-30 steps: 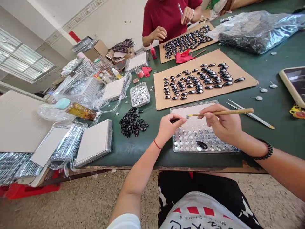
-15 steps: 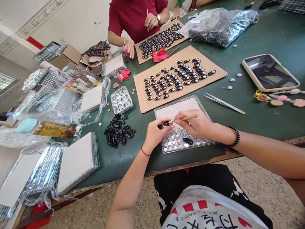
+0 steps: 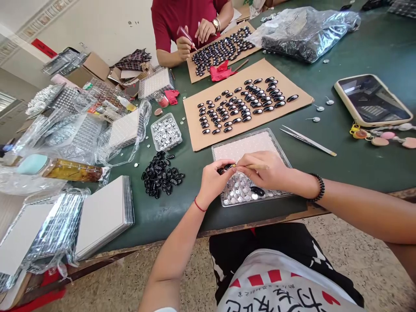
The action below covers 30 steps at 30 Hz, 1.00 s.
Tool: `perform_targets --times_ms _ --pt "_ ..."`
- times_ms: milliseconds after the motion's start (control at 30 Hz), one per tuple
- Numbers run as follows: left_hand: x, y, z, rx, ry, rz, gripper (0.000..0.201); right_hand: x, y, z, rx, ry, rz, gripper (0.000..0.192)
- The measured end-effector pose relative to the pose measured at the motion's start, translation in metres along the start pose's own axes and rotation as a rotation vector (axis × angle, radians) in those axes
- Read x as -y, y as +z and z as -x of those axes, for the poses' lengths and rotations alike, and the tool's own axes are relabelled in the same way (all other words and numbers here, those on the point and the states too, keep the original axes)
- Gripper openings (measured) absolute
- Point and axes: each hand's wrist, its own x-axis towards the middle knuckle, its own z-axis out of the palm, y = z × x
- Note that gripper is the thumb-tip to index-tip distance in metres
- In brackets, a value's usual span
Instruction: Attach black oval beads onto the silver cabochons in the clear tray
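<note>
Pinching a small glossy black oval piece at the fingertips of the left hand, just above the near end of the clear plastic blister tray of round silver studs. Gripping a thin wooden-handled brush in the right hand, fingers closed around it, tip touching or nearly touching the black piece; too small to tell which. Meeting thumb to thumb over the tray, with a second black oval piece lying on the studs just below the right hand. Lying just left of the tray on the green table top, a loose heap of black oval pieces. Resting beyond the tray, a brown cardboard sheet carrying rows of shiny black ovals. Sitting to the right, slim metal tweezers and, farther off, a cream-cased phone. Working at the far side, another person in a dark red shirt, hands over a second cardboard sheet.
</note>
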Motion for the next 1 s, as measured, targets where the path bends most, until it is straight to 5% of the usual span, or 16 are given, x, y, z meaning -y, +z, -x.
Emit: perform_targets --times_ms 100,300,467,600,700,833,1000 --pt "-0.001 0.004 0.002 0.021 0.006 0.024 0.022 0.002 0.0 -0.001 0.044 0.066 -0.116 0.019" --pt "-0.007 0.013 0.007 0.083 0.039 -0.01 0.019 -0.011 -0.004 -0.015 0.05 0.72 -0.75 0.036" --pt "-0.004 0.005 0.003 0.021 -0.008 -0.013 0.026 -0.013 -0.001 -0.016 0.143 0.657 -0.586 0.012" --pt "-0.005 0.005 0.002 0.022 -0.024 0.086 0.026 -0.005 0.002 -0.014 0.181 0.608 -0.608 0.016" --pt "-0.008 0.004 0.004 0.076 -0.159 0.332 0.037 -0.013 -0.003 -0.022 0.159 0.607 -0.539 0.014" --pt "-0.011 -0.01 0.003 0.058 -0.419 0.858 0.035 -0.066 -0.023 -0.053 0.09 0.607 -0.384 0.011" --pt "-0.011 -0.025 0.002 -0.067 -0.599 1.113 0.035 -0.197 -0.054 -0.099 -0.101 0.598 0.114 0.017"
